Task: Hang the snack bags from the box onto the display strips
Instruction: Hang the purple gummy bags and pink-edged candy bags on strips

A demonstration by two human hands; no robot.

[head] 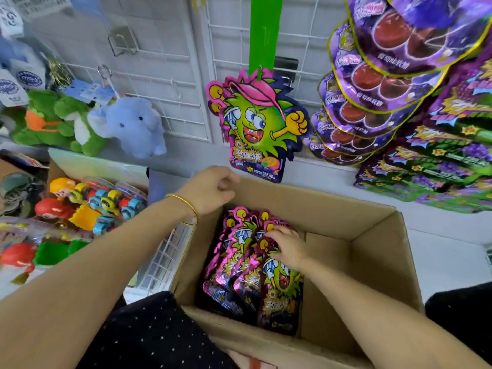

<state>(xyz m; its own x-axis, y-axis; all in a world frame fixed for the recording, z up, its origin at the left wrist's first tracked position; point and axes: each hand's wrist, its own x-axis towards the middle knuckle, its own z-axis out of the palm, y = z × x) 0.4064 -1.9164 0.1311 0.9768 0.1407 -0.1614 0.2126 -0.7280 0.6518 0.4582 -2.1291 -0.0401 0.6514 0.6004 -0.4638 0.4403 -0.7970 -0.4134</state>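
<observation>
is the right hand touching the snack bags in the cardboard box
Touching. The head view shows the right hand inside the brown cardboard box, its fingertips curled over the tops of the pink and green monster-print snack bags.

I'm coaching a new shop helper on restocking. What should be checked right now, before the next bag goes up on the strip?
1. Stock: ok, several snack bags stand in the left part of the box.
2. Right hand on a bag: ok, its fingers touch the bag tops.
3. Grip on one bag only: cannot tell.
4. Left hand free: ok, it holds nothing.
5. Room on the green strip: ok, it is bare above the hung bag.
</observation>
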